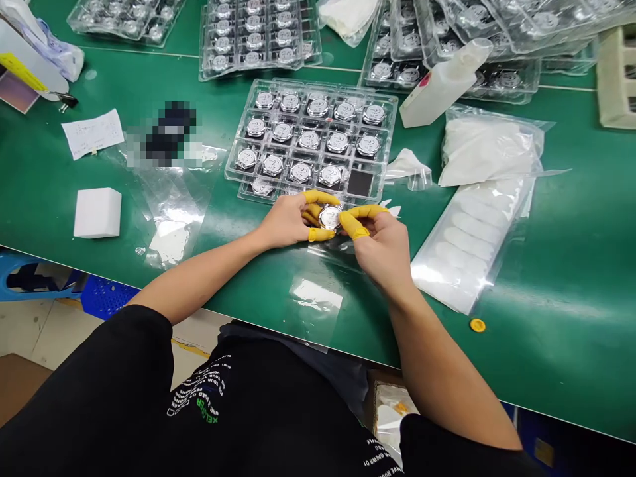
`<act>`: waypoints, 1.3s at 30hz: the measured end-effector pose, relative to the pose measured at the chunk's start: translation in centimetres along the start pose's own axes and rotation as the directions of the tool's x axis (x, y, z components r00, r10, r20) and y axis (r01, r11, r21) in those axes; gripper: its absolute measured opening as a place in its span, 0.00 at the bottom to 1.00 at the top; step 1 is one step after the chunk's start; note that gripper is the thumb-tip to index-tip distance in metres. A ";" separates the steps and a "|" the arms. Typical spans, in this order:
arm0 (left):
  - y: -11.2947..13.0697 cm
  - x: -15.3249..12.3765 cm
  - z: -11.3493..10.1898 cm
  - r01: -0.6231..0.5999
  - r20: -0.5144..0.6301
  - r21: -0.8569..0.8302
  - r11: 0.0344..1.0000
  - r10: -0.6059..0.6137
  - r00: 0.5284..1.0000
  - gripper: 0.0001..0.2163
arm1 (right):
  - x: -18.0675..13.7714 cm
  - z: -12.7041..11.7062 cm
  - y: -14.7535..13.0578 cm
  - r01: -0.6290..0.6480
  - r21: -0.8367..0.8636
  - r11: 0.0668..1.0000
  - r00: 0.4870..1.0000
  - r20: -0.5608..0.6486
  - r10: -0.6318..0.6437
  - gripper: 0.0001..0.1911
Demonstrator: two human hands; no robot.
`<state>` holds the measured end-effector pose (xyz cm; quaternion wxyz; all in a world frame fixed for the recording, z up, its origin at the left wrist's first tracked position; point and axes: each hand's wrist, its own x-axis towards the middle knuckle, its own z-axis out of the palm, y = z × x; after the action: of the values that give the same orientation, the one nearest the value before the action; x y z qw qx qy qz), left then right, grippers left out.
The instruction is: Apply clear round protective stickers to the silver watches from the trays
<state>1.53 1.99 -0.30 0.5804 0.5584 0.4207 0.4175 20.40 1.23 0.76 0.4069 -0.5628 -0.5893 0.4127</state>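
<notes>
Between my hands, just in front of a clear plastic tray, is a round silvery watch case with markings on its face. Yellow finger cots cover several fingertips on both hands. My left hand grips the case from the left, fingers above and thumb below. At its right edge, my right hand pinches with thumb and forefinger; whether it holds anything else is hidden. Similar round watch cases sit in rows in the tray, and one front-right compartment shows only its dark bottom.
More loaded trays stand along the back. A white squeeze bottle leans at right, near plastic bags of white material. A white block and a paper slip lie left. A yellow ring rests near the front edge.
</notes>
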 end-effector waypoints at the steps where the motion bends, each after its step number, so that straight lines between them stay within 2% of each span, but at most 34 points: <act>1: -0.1 0.0 0.0 0.001 0.001 -0.002 1.000 -0.001 1.000 0.27 | 0.0 0.0 0.1 0.011 0.001 1.000 1.000 -0.005 -0.011 0.06; 18: 0.2 0.0 0.0 0.002 0.006 0.002 1.000 -0.002 1.000 0.27 | -0.1 0.1 0.3 0.019 -0.043 0.999 1.000 -0.003 -0.019 0.10; 21: 0.2 -0.1 -0.1 -0.002 -0.005 0.024 1.000 0.002 1.000 0.27 | 0.4 -0.4 0.3 0.030 0.028 0.999 0.997 -0.067 -0.028 0.13; 24: 0.3 -0.2 -0.1 -0.007 -0.024 0.049 0.999 0.008 1.000 0.27 | 1.2 -1.1 0.3 0.036 0.176 0.984 0.987 -0.160 -0.008 0.18; 26: 0.3 -0.2 -0.1 -0.016 -0.019 0.060 0.998 0.017 1.000 0.27 | 1.5 -1.3 0.3 0.014 0.258 0.966 0.989 -0.148 0.025 0.22; 29: 0.2 -0.3 0.0 -0.025 -0.015 0.067 0.997 0.026 1.000 0.27 | 1.5 -1.1 0.3 -0.026 0.296 0.955 0.996 -0.069 0.049 0.25; 31: 0.1 -0.2 0.0 -0.026 -0.018 0.057 0.998 0.027 0.999 0.27 | 1.3 -0.8 0.4 -0.006 0.294 0.956 1.000 -0.025 0.014 0.26; 33: 0.0 -0.1 0.0 -0.029 -0.023 0.034 0.999 0.030 0.999 0.27 | 0.9 -0.6 0.5 0.074 0.266 0.961 0.996 0.033 -0.085 0.24; 37: 0.0 0.0 0.1 -0.008 -0.042 -0.039 0.999 0.006 0.999 0.28 | 0.4 -0.2 0.6 0.355 0.140 0.924 0.919 0.132 -0.373 0.18; 39: 0.0 -0.1 0.2 0.009 -0.057 -0.057 0.998 -0.012 0.998 0.28 | 0.2 0.1 0.7 0.423 0.100 0.901 0.893 0.123 -0.433 0.17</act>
<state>1.68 1.89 -0.32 0.5860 0.5273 0.4279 0.4421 20.51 1.45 0.11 0.4644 -0.3738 -0.7111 0.3728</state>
